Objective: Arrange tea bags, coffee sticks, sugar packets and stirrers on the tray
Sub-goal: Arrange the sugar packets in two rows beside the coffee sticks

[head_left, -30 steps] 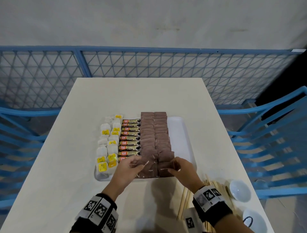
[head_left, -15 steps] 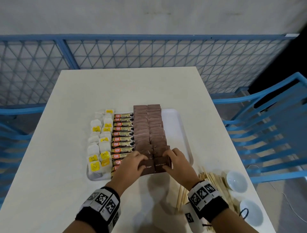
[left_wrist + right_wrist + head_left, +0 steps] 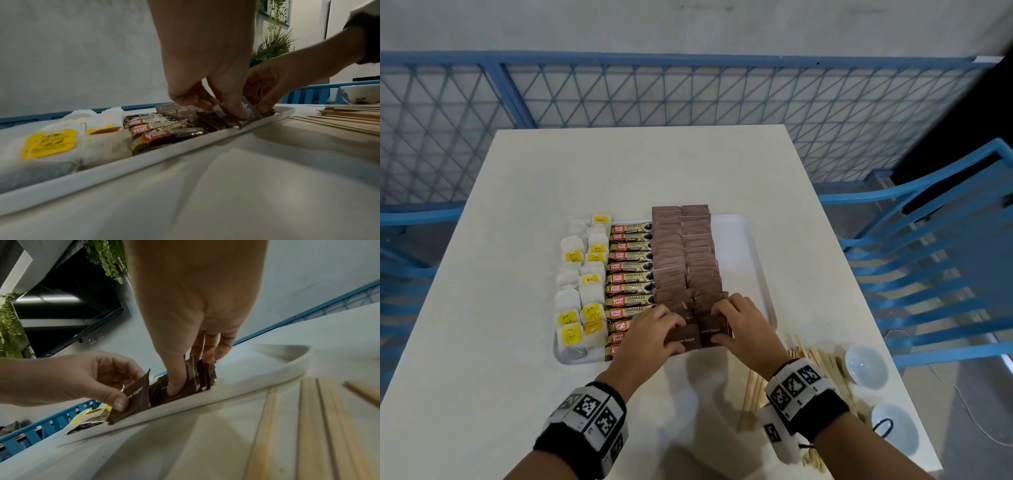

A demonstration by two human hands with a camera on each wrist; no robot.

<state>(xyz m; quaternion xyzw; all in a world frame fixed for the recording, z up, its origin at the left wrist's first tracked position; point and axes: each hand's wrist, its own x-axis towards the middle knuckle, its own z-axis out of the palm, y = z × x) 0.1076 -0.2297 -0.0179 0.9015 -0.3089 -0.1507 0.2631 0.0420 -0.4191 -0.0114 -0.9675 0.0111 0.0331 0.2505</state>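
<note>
Two brown sugar packets stand at the near end of the white tray (image 3: 756,260), one pinched by the left hand (image 3: 650,334), the other (image 3: 714,330) by the right hand (image 3: 743,325). Tea bags (image 3: 571,308) and coffee sticks (image 3: 630,267) fill the tray's left. Wooden stirrers (image 3: 822,359) lie on the counter (image 3: 482,377) beside two white bowls (image 3: 866,365).

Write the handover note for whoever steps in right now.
Left hand: pinches the nearest sugar packet of the left row.
Right hand: holds the nearest packets of the right row.
On the white tray: tea bags left, coffee sticks middle, brown sugar packets beside them.
Left: seat these packets, then move the wooden stirrers from the table onto the tray's bare right strip.
</note>
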